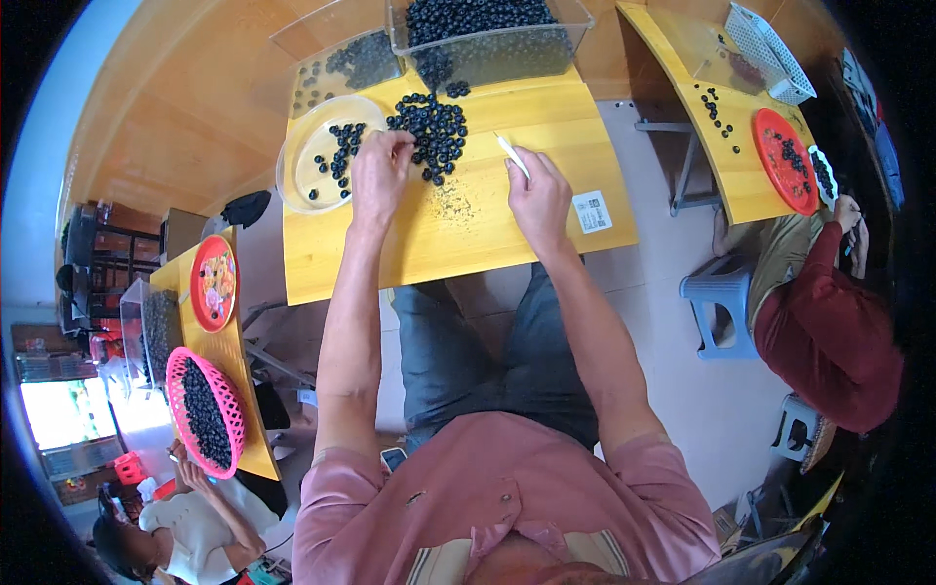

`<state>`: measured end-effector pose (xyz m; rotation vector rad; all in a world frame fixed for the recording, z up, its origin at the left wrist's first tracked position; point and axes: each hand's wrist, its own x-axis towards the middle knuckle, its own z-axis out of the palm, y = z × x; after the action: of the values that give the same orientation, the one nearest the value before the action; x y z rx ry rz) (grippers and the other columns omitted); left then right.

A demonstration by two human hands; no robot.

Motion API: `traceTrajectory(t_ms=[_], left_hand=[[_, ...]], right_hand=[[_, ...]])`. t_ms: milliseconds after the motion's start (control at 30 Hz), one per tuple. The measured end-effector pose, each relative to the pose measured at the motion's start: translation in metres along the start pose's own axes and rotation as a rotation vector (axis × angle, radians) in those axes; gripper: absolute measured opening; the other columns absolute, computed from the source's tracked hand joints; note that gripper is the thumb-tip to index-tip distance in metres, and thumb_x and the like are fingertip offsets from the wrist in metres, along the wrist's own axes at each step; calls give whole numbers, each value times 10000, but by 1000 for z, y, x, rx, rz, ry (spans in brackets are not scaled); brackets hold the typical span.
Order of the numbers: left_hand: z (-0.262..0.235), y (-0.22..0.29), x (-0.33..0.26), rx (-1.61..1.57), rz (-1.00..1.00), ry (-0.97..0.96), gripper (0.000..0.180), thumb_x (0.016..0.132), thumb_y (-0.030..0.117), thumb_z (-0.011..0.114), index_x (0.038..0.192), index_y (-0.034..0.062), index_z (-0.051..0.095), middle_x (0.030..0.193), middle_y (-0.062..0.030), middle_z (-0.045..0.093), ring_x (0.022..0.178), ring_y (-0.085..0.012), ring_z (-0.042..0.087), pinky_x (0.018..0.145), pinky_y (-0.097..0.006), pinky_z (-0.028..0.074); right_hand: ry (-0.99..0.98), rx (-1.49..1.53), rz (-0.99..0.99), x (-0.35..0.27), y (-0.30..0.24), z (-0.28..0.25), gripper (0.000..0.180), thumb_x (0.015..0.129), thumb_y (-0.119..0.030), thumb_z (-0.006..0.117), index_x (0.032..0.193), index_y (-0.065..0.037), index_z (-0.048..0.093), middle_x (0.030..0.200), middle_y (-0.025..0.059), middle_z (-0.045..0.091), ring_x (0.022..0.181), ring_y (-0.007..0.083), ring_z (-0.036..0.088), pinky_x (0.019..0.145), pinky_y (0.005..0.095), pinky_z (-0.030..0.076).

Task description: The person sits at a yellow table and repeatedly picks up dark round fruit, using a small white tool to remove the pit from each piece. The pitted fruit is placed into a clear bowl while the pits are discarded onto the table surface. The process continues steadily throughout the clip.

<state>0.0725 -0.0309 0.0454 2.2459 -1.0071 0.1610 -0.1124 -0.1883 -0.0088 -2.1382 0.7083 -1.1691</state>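
Note:
On the yellow wooden table, a pile of small dark round balls [429, 132], like berries or beads, lies in front of me. My left hand [380, 175] is between this pile and a shallow clear round tray [290, 171], its thumb and fingers pinched together at the pile's left edge. What they hold, if anything, is too small to make out. My right hand [539, 195] is closed around a slim white pen-like tool [512, 156], its tip pointing up and to the left. Several balls lie loose in the tray. Dark crumbs [453, 203] are scattered below the pile.
A clear plastic bin [487, 49] full of dark balls stands at the table's far edge, beside another clear bin [336, 73]. A white printed label [591, 212] is at the right. Other people work at side tables, with a pink basket [234, 419] and red trays [770, 146].

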Motion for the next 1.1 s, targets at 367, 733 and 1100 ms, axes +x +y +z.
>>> traceTrajectory(t_ms=[367, 733, 1100], left_hand=[[21, 15, -43, 89, 10, -123, 237, 911, 209, 834, 1055, 25, 795, 976, -169, 752, 893, -316, 749, 806, -435, 586], [10, 19, -36, 143, 112, -267, 241, 970, 124, 717, 1197, 81, 786, 1050, -185, 736, 970, -393, 726, 885, -478, 574], [5, 14, -31, 132, 116, -304, 209, 933, 110, 761, 1136, 72, 797, 1052, -176, 732, 968, -380, 733, 883, -480, 578]], right_hand=[[-62, 17, 40, 1, -5, -2, 201, 961, -92, 743, 1149, -25, 768, 972, 146, 748, 860, 338, 734, 761, 423, 568], [-44, 10, 14, 0, -2, 1, 206, 959, -85, 749, 1158, -36, 772, 947, 141, 739, 814, 323, 725, 736, 415, 564], [-61, 8, 18, 0, -2, 2, 202, 958, -78, 748, 1155, -37, 774, 947, 133, 744, 809, 315, 727, 727, 409, 562]])
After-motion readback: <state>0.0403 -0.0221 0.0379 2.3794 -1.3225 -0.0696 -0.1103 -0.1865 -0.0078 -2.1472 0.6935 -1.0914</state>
